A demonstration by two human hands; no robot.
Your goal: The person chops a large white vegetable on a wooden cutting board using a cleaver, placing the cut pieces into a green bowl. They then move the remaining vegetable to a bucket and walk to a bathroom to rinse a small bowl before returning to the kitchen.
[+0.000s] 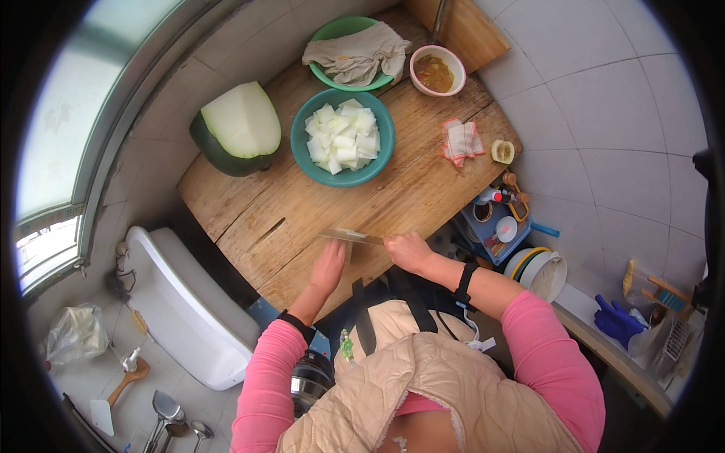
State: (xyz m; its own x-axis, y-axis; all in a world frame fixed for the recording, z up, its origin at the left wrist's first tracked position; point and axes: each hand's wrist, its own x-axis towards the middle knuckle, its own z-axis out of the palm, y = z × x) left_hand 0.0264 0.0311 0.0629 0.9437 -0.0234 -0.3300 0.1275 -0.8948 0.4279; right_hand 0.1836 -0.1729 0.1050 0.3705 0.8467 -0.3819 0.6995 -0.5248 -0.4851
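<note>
My right hand (408,252) is closed around the handle of a kitchen knife (354,235), whose blade points left, low over the wooden tabletop (272,212). My left hand (330,265) lies just below the blade with its fingers together, against a small pale piece (348,252) that the knife and fingers partly hide. Beyond the knife, a teal bowl (387,136) holds many flat pieces of pale green-white melon (344,141). To its left sits a large cut winter melon (241,127) with dark green rind and its pale flesh exposed.
Behind stand a green basin (340,27) with a draped grey cloth (362,54) and a pink-rimmed bowl (438,71) of brownish liquid. A folded checked cloth (461,141) and a small cut end (502,152) lie at right. A white sink (187,311) is left; a blue tray of bottles (498,226), right.
</note>
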